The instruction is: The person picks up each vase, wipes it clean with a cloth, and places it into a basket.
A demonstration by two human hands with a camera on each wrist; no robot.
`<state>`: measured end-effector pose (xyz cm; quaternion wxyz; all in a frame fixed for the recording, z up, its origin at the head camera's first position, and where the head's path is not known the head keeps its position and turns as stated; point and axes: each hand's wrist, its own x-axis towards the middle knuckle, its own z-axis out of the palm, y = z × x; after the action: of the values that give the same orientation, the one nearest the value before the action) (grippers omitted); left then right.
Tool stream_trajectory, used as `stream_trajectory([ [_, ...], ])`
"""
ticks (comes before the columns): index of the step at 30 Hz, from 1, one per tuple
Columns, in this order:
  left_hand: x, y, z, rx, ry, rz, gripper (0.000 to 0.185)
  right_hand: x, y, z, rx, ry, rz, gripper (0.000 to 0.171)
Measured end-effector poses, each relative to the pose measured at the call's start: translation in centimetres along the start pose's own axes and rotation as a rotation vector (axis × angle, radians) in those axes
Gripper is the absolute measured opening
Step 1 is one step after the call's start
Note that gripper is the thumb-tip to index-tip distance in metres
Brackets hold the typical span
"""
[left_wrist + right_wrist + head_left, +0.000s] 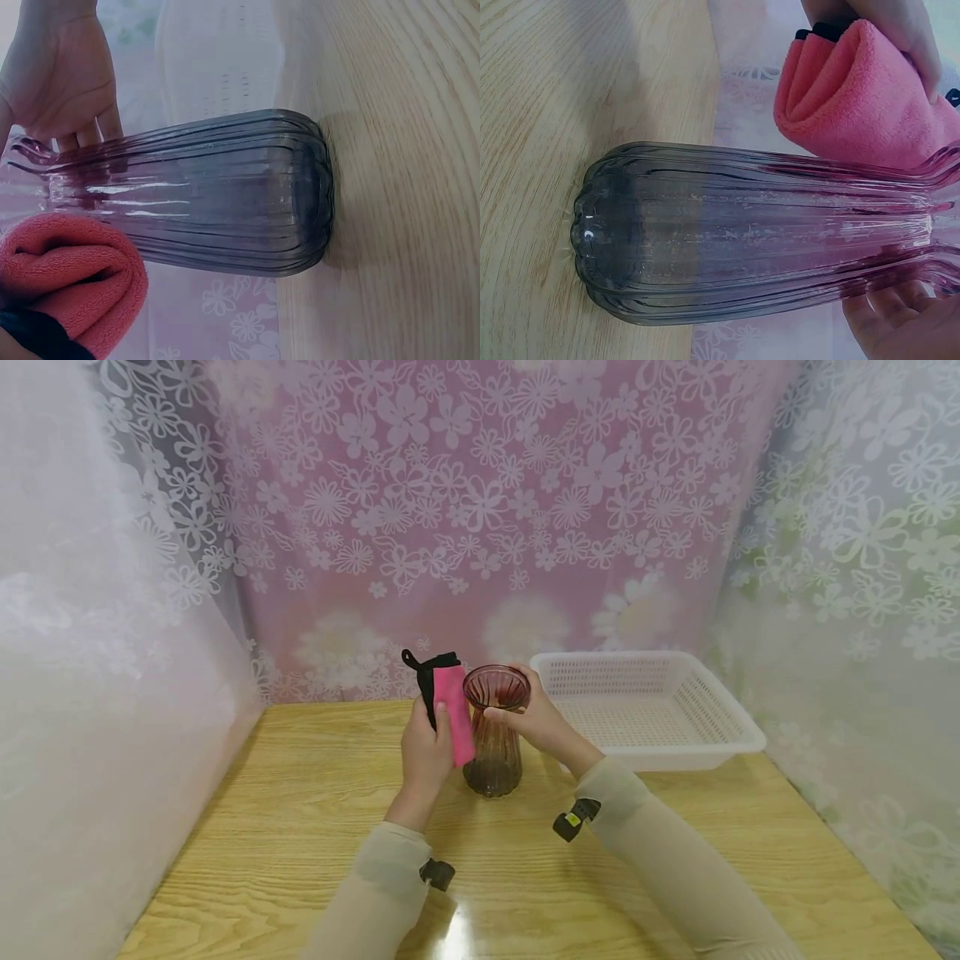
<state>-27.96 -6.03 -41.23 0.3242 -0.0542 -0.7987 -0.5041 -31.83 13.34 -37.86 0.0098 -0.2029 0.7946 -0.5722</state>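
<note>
A ribbed glass vase (493, 760), pinkish at its flared rim and smoky grey at the base, stands upright on the table. My right hand (542, 717) grips its neck from the right, thumb across the front just under the rim. In my left hand (426, 745) is a folded pink cloth (453, 714) with black edging and a black loop, held close to the vase's left side. The left wrist view shows the plush folds of the cloth (82, 277) beside the vase's neck. Fingers (889, 307) of the right hand lie against the glass in the right wrist view.
A white perforated plastic basket (738, 735) stands behind and to the right of the vase, near the right forearm. The wood-grain table (300, 827) is bordered by floral curtains (480, 527) at the back and both sides.
</note>
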Motion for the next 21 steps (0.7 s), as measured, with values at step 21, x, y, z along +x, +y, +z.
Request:
stream_trajectory([
  [21,-0.9,0.9,1.2,-0.028,-0.058,0.09,0.07,-1.6,-3.5,0.0,0.007,-0.027,0.016,0.087],
])
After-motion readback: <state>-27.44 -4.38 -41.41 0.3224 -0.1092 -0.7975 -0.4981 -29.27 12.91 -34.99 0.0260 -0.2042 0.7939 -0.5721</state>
